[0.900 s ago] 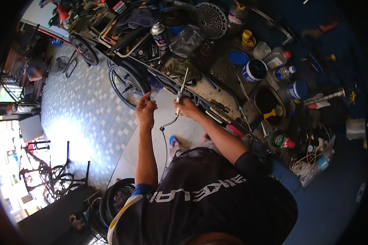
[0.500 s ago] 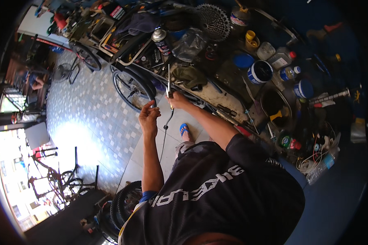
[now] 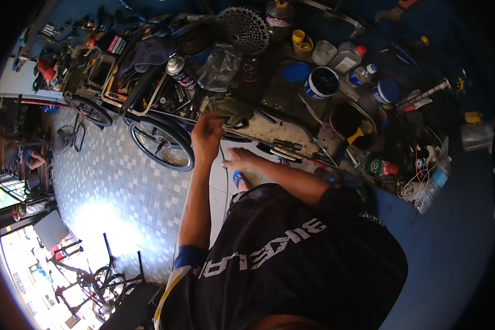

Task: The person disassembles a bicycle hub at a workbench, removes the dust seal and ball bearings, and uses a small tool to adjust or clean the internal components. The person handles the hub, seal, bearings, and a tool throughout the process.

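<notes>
My left hand [image 3: 205, 136] is raised at the front edge of the workbench, its fingers curled and a little blurred. A thin dark hose [image 3: 227, 192] runs down from this hand past my right hand toward the floor. What sits at the hose's upper end is hidden by my left fingers. My right hand [image 3: 241, 159] is lower and to the right, fingers apart, with the fingertips beside the hose. Just beyond my left hand, an olive-green cloth [image 3: 229, 109] lies on the bench edge.
The cluttered workbench [image 3: 280, 129] holds a spray can [image 3: 180, 72], a large sprocket cassette [image 3: 245, 30], an open white tub [image 3: 322, 83] and a basin [image 3: 341, 118]. A bicycle wheel [image 3: 158, 144] stands below its edge. My blue-sandalled foot [image 3: 241, 180] is on the tiled floor [image 3: 126, 165].
The long silver tool that showed in my right hand is no longer visible. My left hand has moved up to the bench edge and my right hand lower. The view has shifted.
</notes>
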### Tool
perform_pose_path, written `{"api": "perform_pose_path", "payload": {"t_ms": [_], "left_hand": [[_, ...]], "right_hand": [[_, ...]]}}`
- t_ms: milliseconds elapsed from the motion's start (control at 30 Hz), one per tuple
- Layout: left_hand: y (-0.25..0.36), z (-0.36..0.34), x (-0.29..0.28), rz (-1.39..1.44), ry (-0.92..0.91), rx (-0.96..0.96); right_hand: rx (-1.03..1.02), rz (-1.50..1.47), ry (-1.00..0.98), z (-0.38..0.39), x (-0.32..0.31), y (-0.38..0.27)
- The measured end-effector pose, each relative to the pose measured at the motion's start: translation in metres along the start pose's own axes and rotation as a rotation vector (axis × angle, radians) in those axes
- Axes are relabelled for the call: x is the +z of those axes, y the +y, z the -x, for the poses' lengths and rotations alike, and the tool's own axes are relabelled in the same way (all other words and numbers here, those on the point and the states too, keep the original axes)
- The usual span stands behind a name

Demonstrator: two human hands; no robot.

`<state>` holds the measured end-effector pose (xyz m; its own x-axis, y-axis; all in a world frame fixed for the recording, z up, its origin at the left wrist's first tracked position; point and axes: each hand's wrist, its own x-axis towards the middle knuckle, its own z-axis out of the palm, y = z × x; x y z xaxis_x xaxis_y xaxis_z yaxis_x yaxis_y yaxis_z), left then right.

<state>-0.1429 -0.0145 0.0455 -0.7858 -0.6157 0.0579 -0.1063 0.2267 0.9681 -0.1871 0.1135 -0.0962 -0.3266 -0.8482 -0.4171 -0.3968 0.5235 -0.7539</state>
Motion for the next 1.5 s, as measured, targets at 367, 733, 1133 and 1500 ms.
{"api": "perform_pose_path", "payload": {"t_ms": [367,733,1133,1500], "left_hand": [[-0.004,-0.102,0.129,-0.627,-0.385,0.294],[-0.002,-0.117,0.133,-0.838,-0.562,0.278],[0.003,-0.103,0.107,-0.526,-0.345,0.420],[0.022,0.006,0.037,-0.560,-0.067,0.294]], "right_hand": [[-0.061,-0.289,0.179,0.195,-0.116,0.043],[-0.072,-0.383,0.358,0.225,-0.160,0.031],[-0.067,-0.290,0.382,0.212,-0.164,0.014],[-0.115,-0.039,0.544,0.165,-0.191,0.003]]}}
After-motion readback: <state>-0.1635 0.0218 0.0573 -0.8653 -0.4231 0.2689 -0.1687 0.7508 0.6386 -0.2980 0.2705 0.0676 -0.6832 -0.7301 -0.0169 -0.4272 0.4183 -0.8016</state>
